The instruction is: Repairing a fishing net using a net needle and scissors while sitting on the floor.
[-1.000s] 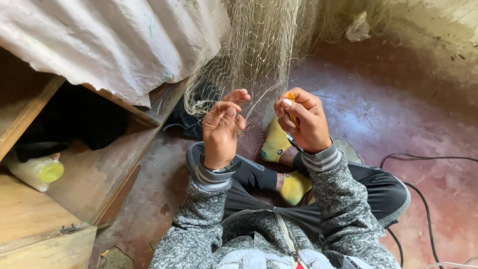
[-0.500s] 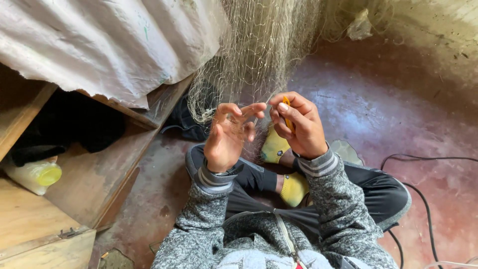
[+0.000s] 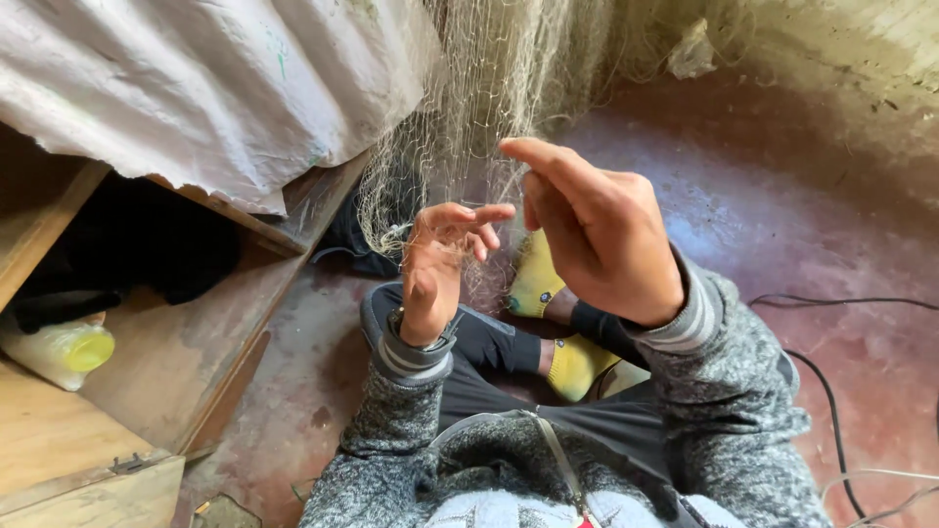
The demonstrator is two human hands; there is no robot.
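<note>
Both hands raised at a hanging fishing net (image 3: 489,88), seen from above.

Left to right: white crumpled sheet (image 3: 196,88) draped over a wooden cupboard (image 3: 117,391), yellow-capped plastic bottle (image 3: 64,350) lying inside. Left hand (image 3: 440,264) upright, palm turned inward, fingers (image 3: 479,215) curled and pinching net strands just below the hanging mesh. Right hand (image 3: 597,230) lifted higher, back to the camera, fingers pressed together, forefinger stretched toward the net; grip hidden, cannot tell. Yellow socks (image 3: 558,332) on crossed legs beneath. Stained reddish concrete floor (image 3: 782,215), black cables (image 3: 831,391) at far right.
</note>
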